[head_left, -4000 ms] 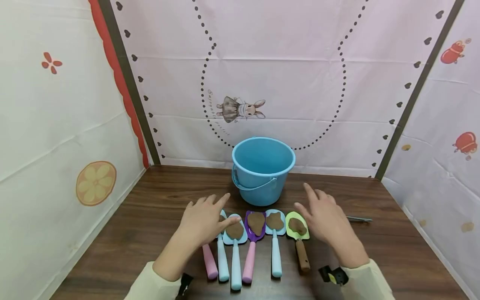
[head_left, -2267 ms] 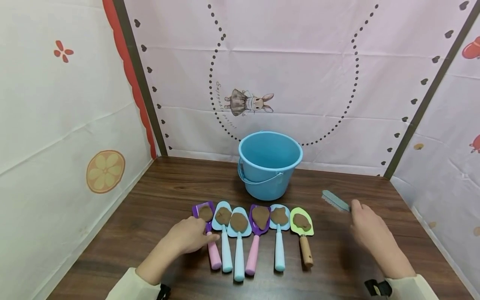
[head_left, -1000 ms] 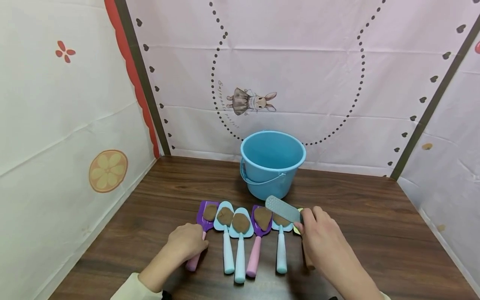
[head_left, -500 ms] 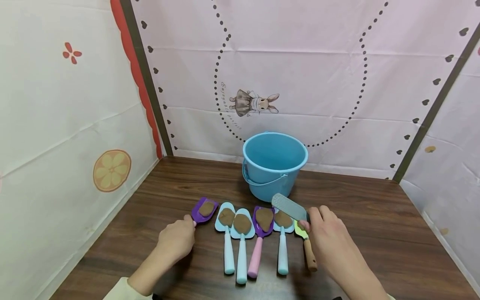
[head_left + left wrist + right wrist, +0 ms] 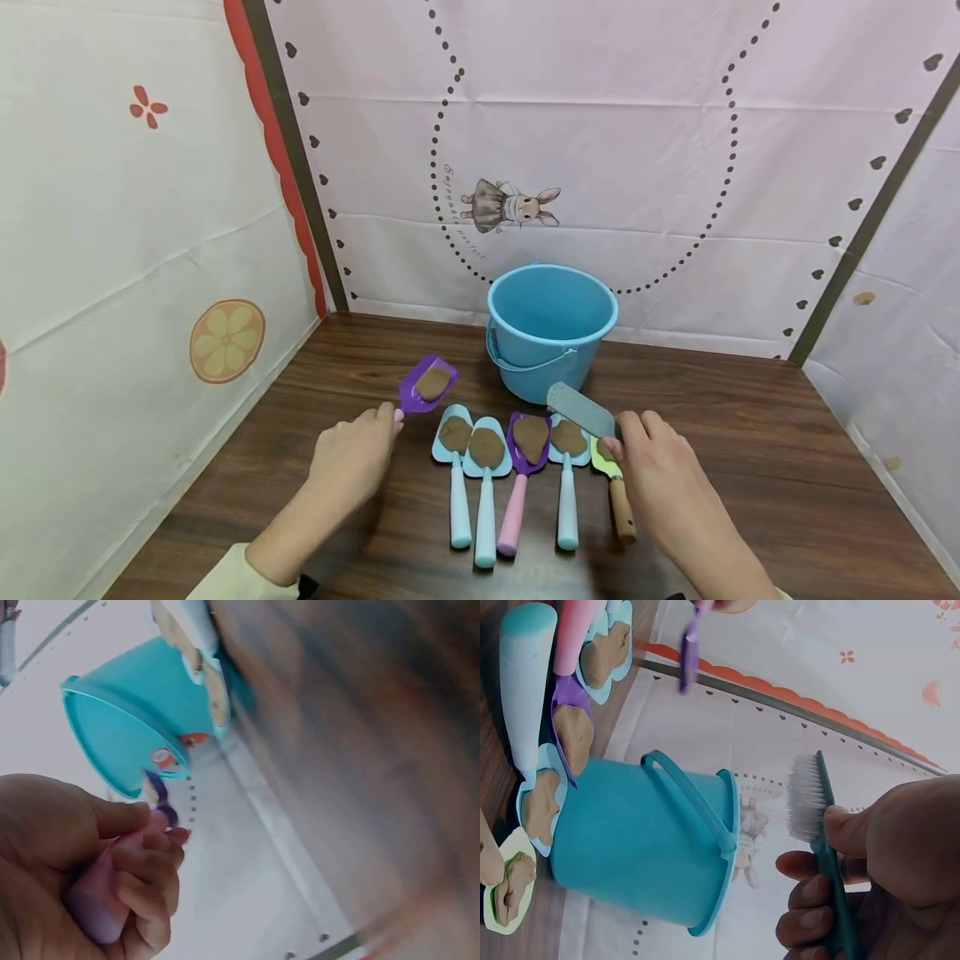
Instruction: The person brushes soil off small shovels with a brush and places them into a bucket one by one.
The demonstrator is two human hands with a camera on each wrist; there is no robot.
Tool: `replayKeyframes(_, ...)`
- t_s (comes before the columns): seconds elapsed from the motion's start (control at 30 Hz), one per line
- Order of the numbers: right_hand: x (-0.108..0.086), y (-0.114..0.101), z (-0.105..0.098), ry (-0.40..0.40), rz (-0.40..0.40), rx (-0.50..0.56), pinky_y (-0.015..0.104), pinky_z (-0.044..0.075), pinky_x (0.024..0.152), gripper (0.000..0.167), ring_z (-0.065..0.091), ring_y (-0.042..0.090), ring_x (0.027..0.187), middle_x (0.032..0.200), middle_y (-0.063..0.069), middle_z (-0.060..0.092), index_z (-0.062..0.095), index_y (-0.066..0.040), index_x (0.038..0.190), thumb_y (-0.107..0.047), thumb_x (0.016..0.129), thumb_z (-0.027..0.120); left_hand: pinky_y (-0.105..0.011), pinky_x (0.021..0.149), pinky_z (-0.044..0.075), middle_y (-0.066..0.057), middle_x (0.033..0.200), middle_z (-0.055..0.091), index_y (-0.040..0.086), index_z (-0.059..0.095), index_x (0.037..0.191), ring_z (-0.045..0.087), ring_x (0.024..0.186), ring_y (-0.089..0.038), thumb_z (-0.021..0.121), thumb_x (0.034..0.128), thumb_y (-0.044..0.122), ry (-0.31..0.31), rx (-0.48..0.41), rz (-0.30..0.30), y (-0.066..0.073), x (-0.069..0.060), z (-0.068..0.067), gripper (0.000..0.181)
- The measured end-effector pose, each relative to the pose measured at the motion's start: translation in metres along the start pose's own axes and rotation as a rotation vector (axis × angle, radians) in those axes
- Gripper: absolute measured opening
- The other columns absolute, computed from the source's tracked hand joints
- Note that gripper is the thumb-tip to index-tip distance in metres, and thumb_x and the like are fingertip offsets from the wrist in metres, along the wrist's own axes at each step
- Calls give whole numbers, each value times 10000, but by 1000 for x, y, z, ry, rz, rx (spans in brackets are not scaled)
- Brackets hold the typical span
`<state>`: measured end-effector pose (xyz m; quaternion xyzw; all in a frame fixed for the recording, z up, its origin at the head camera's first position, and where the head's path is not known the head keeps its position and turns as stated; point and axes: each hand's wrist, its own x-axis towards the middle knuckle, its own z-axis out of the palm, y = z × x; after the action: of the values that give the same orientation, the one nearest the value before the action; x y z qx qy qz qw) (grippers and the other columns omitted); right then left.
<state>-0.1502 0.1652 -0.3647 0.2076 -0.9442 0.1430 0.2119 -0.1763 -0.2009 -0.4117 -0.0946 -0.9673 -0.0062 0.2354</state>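
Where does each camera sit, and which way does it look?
Head: on the person's head, facing forward and down at the scoops and blue bucket; left hand, right hand and forearms show.
Left wrist: on that wrist, looking past the left hand, which grips a pink handle, toward the bucket.
Right wrist: on that wrist, looking past the right hand and its brush toward the bucket.
Shared: head and right wrist both show the brush.

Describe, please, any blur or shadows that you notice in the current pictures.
Head view: mostly sharp and evenly lit, with a soft shadow on the wooden tabletop near the left hand; left wrist view: the tabletop is heavily smeared, while the blue bucket shows clearer edges; right wrist view: the raised purple spatula is blurred, the brush clearer.
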Motion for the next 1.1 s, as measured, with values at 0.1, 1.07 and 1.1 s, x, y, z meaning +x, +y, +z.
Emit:
replayKeyframes(0.1, 1, -2, 1, 5, 14, 7, 296, 361, 598, 161, 364, 128, 649, 749, -10, 395, 570, -51, 969, -171, 975, 677, -384, 377, 409, -79, 708, 624, 52, 602, 890, 613, 524, -269, 625, 1012, 274, 99, 76, 53, 10, 5, -6, 255)
replayKeyframes(1.07, 13, -55, 51, 177, 105, -140, 353, 321, 515, 321, 434, 240, 589, 694, 71, 400, 517, -32, 887, -271, 950, 722, -375, 552, 382, -50, 771, 602, 121, 689, 872, 550, 668, -232, 722, 942, 327, 400, 59, 197, 112, 33, 11, 221)
replayKeyframes(1.1, 13, -55, 52, 180, 110, -147, 358, 330, 517, 323, 441, 244, 589, 697, 79, 411, 513, -34, 882, -268, 947, 725, -375, 551, 379, -51, 771, 601, 120, 683, 863, 548, 669, -234, 722, 943, 327, 395, 51, 194, 114, 35, 11, 226)
